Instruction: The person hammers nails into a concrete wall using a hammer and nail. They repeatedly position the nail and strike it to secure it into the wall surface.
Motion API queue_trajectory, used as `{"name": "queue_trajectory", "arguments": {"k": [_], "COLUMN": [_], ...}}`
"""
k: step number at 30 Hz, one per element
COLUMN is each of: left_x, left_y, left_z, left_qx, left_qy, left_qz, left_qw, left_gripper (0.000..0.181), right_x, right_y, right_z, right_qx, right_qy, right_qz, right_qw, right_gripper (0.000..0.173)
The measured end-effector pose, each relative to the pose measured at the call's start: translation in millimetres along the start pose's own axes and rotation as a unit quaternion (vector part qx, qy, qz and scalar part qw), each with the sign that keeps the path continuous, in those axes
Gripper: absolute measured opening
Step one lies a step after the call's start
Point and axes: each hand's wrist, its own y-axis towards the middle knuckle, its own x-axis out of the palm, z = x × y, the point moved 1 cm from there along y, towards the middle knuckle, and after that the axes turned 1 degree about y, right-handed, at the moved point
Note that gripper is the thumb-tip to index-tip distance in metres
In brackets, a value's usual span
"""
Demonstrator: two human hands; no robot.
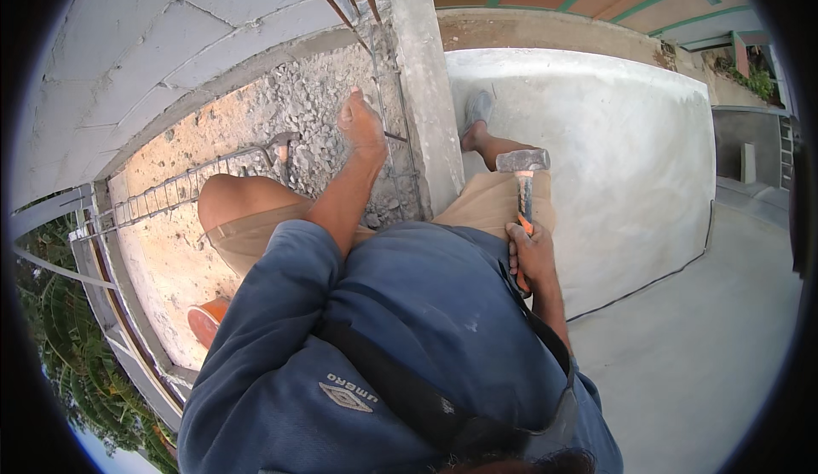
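My left hand point(361, 122) is curled above broken concrete rubble point(313, 116). A short dark metal rod point(396, 137) shows beside its wrist; whether the fingers grip it is hidden. On the right, my right hand point(532, 250) is closed round the orange and black handle of a club hammer point(523, 161), its grey steel head pointing away from me over my thigh. Another hammer point(283, 148), with a dark head and an orange part on its handle, lies on the rubble left of my left hand.
A rebar cage point(172, 190) lies along the left, near a block wall point(140, 46). Tied rebar point(391, 97) runs beside a raised concrete edge point(425, 78), with upright bars at the top. An orange container point(208, 321) stands lower left. A cable point(639, 292) crosses the grey slab at right.
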Motion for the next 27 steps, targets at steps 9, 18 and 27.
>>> {"name": "queue_trajectory", "arguments": {"k": [9, 18, 27], "left_x": [-11.9, -16.5, -22.9], "left_y": [25.9, 15.3, 34.1], "left_z": [-21.9, -14.6, -27.7], "left_qx": [0.009, 0.037, -0.012], "left_qy": [0.008, 0.138, 0.065], "left_qz": [0.01, -0.122, -0.244], "left_qw": [1.0, 0.982, 0.968], "left_gripper": [0.032, 0.059, 0.055], "right_x": [8.8, 24.6, 27.0], "right_y": [9.0, 1.1, 0.1], "right_z": [2.9, -13.3, -20.2], "right_qx": [0.011, -0.026, -0.023], "right_qy": [-0.045, -0.134, -0.163], "right_qz": [0.004, 0.016, 0.007], "right_qw": [0.999, 0.99, 0.986], "right_gripper": [0.026, 0.025, 0.025]}}
